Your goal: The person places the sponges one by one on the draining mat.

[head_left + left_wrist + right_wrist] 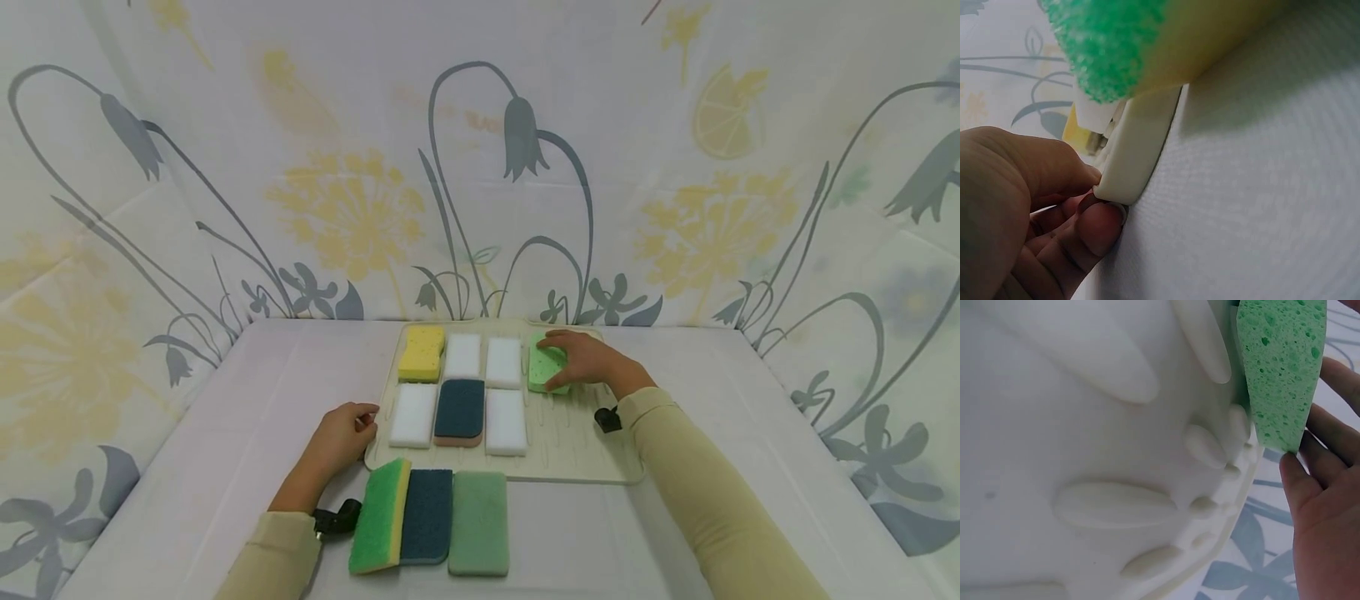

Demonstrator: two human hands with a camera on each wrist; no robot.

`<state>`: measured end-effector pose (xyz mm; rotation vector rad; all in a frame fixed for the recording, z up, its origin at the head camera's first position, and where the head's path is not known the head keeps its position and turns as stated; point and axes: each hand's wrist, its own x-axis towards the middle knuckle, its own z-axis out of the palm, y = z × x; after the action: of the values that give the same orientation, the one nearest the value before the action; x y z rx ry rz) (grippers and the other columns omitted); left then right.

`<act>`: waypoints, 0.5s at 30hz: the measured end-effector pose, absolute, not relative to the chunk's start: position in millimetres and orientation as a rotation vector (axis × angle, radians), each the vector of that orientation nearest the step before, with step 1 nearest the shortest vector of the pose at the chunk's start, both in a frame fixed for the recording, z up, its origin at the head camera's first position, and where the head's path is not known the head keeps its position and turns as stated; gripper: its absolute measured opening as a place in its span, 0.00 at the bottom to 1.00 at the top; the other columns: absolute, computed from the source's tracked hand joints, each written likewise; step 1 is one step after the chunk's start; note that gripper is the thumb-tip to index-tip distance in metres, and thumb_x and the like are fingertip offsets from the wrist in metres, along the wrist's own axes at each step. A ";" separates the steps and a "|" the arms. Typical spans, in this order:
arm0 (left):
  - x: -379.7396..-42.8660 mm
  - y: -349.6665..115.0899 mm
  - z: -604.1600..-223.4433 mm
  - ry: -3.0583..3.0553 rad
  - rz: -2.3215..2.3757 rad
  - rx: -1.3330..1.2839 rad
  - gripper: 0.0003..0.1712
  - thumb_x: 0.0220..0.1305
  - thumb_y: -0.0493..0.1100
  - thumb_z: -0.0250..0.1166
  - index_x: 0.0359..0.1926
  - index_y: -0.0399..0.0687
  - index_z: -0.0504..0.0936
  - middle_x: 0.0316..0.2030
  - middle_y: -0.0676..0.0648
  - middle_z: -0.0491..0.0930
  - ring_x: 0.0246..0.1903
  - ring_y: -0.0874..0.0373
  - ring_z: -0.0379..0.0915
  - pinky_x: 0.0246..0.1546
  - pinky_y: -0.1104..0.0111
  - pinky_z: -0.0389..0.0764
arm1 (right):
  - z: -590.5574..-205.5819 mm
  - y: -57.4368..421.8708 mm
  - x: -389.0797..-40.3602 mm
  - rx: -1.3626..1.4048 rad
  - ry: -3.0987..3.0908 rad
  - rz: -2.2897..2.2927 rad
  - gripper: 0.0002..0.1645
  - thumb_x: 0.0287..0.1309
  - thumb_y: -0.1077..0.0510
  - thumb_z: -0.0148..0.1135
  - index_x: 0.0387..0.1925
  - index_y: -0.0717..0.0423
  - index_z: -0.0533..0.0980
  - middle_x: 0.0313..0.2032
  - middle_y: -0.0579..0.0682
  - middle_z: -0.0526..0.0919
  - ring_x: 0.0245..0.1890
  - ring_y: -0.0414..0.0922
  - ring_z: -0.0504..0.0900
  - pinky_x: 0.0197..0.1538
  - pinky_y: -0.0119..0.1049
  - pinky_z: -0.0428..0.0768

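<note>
A cream ridged tray (577,446) lies on the table with sponges set in two rows. My left hand (341,437) pinches its left edge, thumb on top of the rim (1138,147) and fingers curled beneath. At the back right of the tray, my right hand (594,360) grips a light green porous sponge (540,367), thumb at its near end and fingers at its far end. The right wrist view shows fingertips along the side of this sponge (1282,369). Left of it, white sponge blocks (503,362) flank a dark blue sponge (460,408); a yellow sponge (422,353) occupies the back left corner.
In front of the tray lie a green-and-yellow scrub sponge (381,517), tilted on its side, a dark blue pad (427,517) and a grey-green pad (478,523). A flower-printed cloth (480,208) hangs behind the white table (315,358).
</note>
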<state>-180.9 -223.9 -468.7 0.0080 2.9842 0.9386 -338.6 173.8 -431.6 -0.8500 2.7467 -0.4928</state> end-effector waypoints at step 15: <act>-181.9 -223.6 -468.7 2.979 0.955 -0.002 0.22 0.65 0.38 0.58 0.58 0.35 0.78 0.39 0.43 0.80 0.35 0.56 0.76 0.27 0.69 0.73 | -428.9 170.1 -336.3 -0.856 2.701 -0.464 0.50 0.44 0.41 0.74 0.69 0.47 0.66 0.75 0.58 0.51 0.73 0.62 0.52 0.66 0.62 0.62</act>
<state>-181.9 -223.6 -468.7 -0.0025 2.9786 0.9551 -336.3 170.1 -428.9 -0.8557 2.7015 -0.4639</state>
